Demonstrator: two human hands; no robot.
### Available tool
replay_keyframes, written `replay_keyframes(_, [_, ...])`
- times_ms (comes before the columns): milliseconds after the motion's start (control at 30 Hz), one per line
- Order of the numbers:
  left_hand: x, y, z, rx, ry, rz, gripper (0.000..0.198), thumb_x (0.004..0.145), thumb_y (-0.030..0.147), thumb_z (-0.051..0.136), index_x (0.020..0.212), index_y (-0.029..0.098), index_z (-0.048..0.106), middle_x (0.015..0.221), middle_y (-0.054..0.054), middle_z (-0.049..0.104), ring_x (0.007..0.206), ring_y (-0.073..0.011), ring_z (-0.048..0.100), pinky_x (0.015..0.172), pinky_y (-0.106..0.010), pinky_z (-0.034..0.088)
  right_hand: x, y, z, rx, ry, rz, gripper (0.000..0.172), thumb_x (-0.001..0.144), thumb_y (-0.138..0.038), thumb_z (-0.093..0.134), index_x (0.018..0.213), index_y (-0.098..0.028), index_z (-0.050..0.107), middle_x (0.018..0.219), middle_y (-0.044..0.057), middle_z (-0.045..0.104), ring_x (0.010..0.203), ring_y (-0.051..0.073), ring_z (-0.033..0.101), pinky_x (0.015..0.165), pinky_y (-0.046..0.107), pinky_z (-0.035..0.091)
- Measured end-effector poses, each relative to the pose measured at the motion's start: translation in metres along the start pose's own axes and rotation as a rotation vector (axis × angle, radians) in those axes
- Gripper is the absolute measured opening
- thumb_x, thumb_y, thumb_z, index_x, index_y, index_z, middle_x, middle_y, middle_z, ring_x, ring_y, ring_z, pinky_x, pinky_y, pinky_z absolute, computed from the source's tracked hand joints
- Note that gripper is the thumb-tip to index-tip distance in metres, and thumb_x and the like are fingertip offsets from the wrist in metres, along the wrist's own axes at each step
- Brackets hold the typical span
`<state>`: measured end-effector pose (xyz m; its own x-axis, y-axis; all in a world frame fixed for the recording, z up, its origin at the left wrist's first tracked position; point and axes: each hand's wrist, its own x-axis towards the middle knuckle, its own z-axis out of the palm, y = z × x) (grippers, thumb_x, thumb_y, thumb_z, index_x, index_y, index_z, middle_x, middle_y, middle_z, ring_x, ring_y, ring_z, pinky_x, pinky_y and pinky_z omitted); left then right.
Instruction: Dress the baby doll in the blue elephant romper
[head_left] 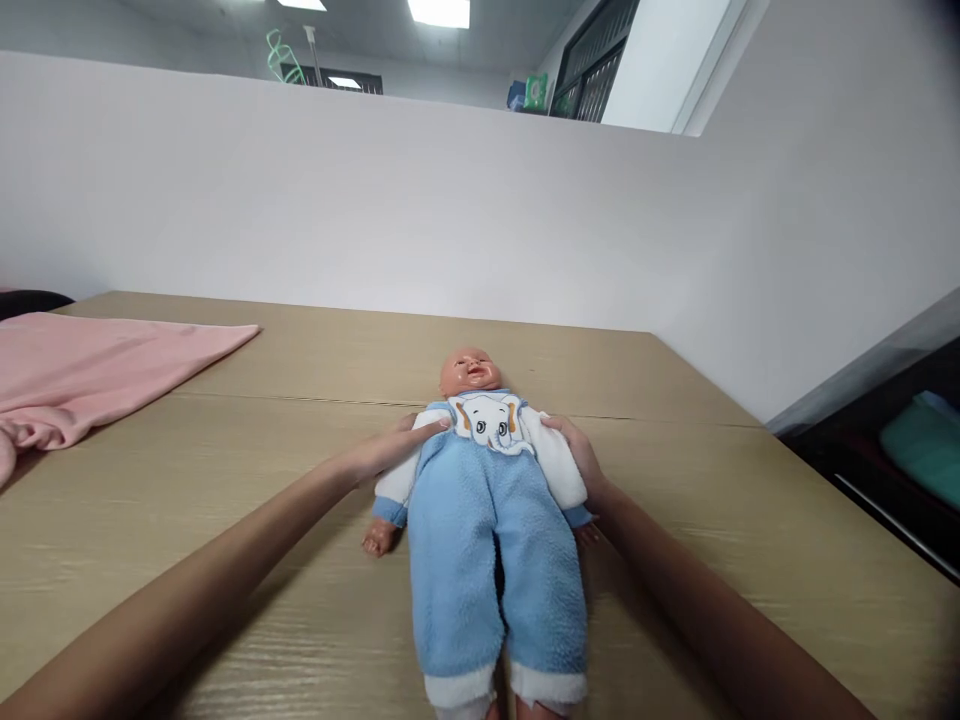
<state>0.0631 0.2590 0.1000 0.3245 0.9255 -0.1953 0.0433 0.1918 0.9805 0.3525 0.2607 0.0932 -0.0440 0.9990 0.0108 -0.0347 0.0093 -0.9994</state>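
Note:
A baby doll (491, 520) lies on its back on the wooden table, its head toward the wall and its feet toward me. It wears a fleecy blue and white outfit with an elephant face (491, 421) on the chest. My left hand (405, 442) grips the doll's upper arm and side, thumb on the white sleeve. On the other side my right hand (579, 452) holds the opposite upper arm, with its thumb over the sleeve. The other fingers of both hands are mostly hidden behind the doll's arms.
The table (315, 620) runs up to a white wall (360, 200). A pink cloth (112, 370) is spread on its left part. Beyond the right edge is a dark space with a green item (926, 445). A seam crosses the tabletop near the doll's head.

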Motion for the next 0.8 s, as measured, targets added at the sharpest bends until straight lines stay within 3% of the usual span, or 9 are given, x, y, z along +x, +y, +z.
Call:
replay_keyframes(133, [-0.009,0.015,0.024,-0.128,-0.013,-0.073,0.079,0.082,0.073,0.08,0.139,0.02,0.069,0.144,-0.016,0.074,0.133,-0.0391,0.069,0.11,-0.047,0.055,-0.026,-0.01,-0.002,0.128,-0.026,0.131,0.034,0.086,-0.053,0.064,0.093,-0.023,0.078,0.093,0.008,0.087,0.095,0.036,0.082,0.092,0.05,0.066])
replay_keyframes(300, [-0.05,0.025,0.05,-0.153,0.015,0.037,0.077,0.082,0.071,0.081,0.137,0.019,0.067,0.143,-0.015,0.074,0.135,-0.0404,0.066,0.111,-0.048,0.053,-0.08,-0.041,-0.008,0.192,-0.057,0.249,0.039,0.09,-0.051,0.064,0.106,-0.02,0.081,0.092,0.01,0.086,0.098,0.037,0.082,0.093,0.051,0.066])
replay_keyframes(400, [-0.084,0.026,0.066,-0.077,0.046,0.102,0.073,0.084,0.069,0.08,0.136,0.02,0.064,0.145,-0.014,0.072,0.14,-0.0397,0.062,0.114,-0.048,0.05,-0.116,-0.062,-0.017,0.112,-0.071,0.191,0.043,0.09,-0.052,0.066,0.117,-0.021,0.079,0.098,0.011,0.086,0.101,0.039,0.082,0.095,0.053,0.066])
replay_keyframes(533, [-0.129,0.024,0.092,0.021,0.072,0.224,0.065,0.083,0.069,0.08,0.126,0.024,0.062,0.129,-0.01,0.076,0.128,-0.0382,0.066,0.109,-0.048,0.052,-0.165,-0.084,-0.03,0.106,-0.049,0.028,0.066,0.084,-0.047,0.078,0.146,-0.029,0.064,0.129,0.008,0.081,0.121,0.038,0.076,0.108,0.054,0.06])
replay_keyframes(633, [-0.161,0.006,0.114,0.035,0.124,0.3,0.065,0.08,0.071,0.08,0.125,0.029,0.059,0.12,-0.009,0.076,0.118,-0.0389,0.07,0.103,-0.05,0.056,-0.207,-0.1,-0.035,-0.007,-0.066,-0.067,0.077,0.08,-0.048,0.085,0.152,-0.033,0.06,0.15,0.009,0.07,0.137,0.039,0.067,0.115,0.053,0.055])
replay_keyframes(733, [-0.19,-0.03,0.131,0.027,0.245,0.326,0.083,0.075,0.075,0.078,0.147,0.043,0.053,0.131,-0.008,0.074,0.126,-0.0432,0.067,0.103,-0.056,0.058,-0.256,-0.115,-0.031,-0.126,-0.102,-0.164,0.077,0.08,-0.049,0.087,0.152,-0.038,0.061,0.161,0.007,0.06,0.149,0.037,0.057,0.121,0.051,0.05])
replay_keyframes(800, [-0.206,-0.056,0.136,0.113,0.156,0.372,0.084,0.073,0.071,0.079,0.151,0.059,0.052,0.134,-0.005,0.075,0.127,-0.0449,0.067,0.091,-0.059,0.062,-0.286,-0.121,-0.023,-0.177,-0.179,-0.227,0.075,0.085,-0.054,0.082,0.155,-0.043,0.058,0.161,0.006,0.06,0.149,0.037,0.058,0.12,0.054,0.05])
